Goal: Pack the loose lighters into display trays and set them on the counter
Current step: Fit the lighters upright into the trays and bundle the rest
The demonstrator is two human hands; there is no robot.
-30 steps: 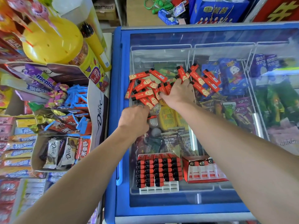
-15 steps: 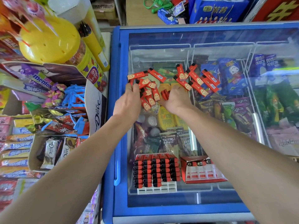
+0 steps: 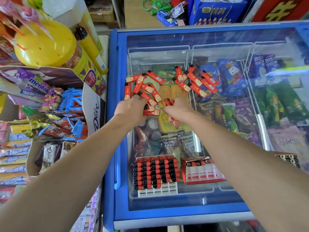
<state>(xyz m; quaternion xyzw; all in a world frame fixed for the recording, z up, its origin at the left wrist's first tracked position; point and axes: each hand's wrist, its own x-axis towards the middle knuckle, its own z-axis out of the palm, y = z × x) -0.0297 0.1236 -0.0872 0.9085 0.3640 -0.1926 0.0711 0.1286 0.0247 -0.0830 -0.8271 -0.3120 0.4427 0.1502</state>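
Small, stiff, slick red lighters (image 3: 194,81) on the freezer lid (image 3: 167,39) are gathered, several clutched lengthwise by each of the left hand (image 3: 132,108) and right hand (image 3: 177,108).

Blue glass-topped freezer (image 3: 115,114) beside crowded candy shelves (image 3: 33,131), daylight.

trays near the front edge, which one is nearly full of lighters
The left tray: black-capped lighters fill all but its front row. The red tray beside it, on its right, shows mostly bare slots, only a few caps at the back.
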